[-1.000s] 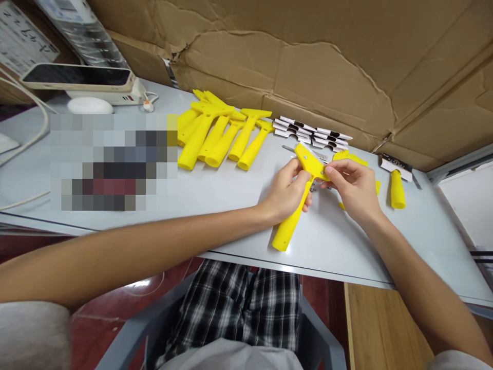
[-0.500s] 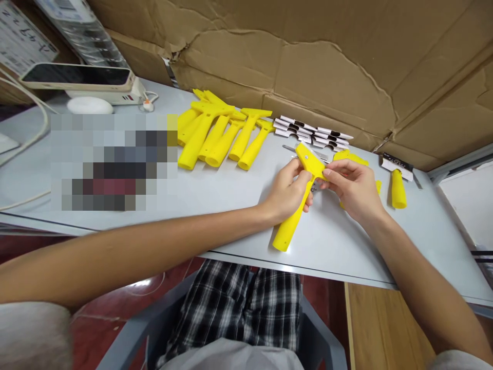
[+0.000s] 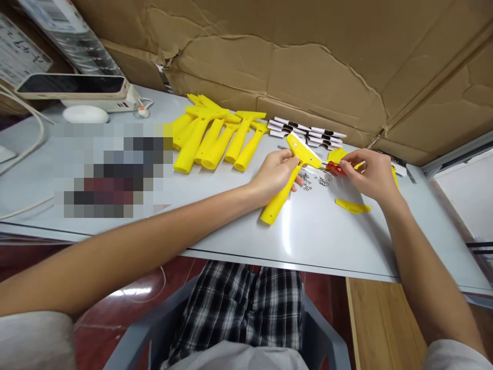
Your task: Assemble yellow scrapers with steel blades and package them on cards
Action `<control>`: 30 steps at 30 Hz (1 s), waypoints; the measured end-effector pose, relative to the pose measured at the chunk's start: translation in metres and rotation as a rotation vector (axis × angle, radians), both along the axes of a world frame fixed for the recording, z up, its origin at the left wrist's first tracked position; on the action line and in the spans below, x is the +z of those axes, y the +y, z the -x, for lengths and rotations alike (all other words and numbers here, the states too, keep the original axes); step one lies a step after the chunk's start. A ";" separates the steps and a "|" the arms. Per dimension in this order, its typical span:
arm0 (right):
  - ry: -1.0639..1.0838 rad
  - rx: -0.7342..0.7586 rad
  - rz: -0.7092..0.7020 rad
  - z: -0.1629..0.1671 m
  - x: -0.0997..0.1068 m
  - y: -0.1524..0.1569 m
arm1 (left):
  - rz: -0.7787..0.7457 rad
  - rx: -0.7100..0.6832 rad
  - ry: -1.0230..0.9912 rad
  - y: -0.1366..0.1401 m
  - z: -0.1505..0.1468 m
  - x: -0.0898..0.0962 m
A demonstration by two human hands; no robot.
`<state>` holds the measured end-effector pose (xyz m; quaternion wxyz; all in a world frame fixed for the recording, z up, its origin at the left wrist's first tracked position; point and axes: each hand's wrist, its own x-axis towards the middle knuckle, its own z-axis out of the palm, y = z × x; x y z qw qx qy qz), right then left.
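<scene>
My left hand (image 3: 278, 172) is closed around the upper handle of a yellow scraper (image 3: 283, 195), which is tilted with its wide head up; two small screws show in the head and a pale blade strip lies along its top edge. In my right hand (image 3: 372, 172), thumb and fingers pinch the red handle of a screwdriver (image 3: 336, 167), just right of the scraper head. Its shaft is mostly hidden. Small metal screws (image 3: 306, 182) lie loose on the table beneath. A curved yellow plastic piece (image 3: 352, 206) rests below my right hand.
Several yellow scraper handles (image 3: 215, 136) are piled at the back left of the table (image 3: 231, 216). Stacked blades in white-and-black sleeves (image 3: 323, 134) lie by the cardboard (image 3: 308, 77). At far left are a phone (image 3: 73, 85), a white mouse (image 3: 85, 114) and a blurred-out patch.
My right hand has left the scraper head, moved right and now holds the red screwdriver. My left hand keeps the scraper, which appears slightly higher and further left. The view has shifted a little.
</scene>
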<state>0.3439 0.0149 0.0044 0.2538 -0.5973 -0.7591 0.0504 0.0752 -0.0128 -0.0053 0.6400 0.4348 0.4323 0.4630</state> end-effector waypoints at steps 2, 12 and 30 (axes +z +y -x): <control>-0.106 0.032 0.037 -0.011 0.002 0.004 | -0.027 -0.003 0.066 0.009 0.005 -0.001; -0.255 0.085 0.114 -0.024 0.003 0.008 | -0.363 0.049 0.418 0.022 0.024 -0.006; -0.219 0.117 0.155 -0.023 -0.014 0.016 | -0.702 0.001 0.665 0.016 0.034 -0.001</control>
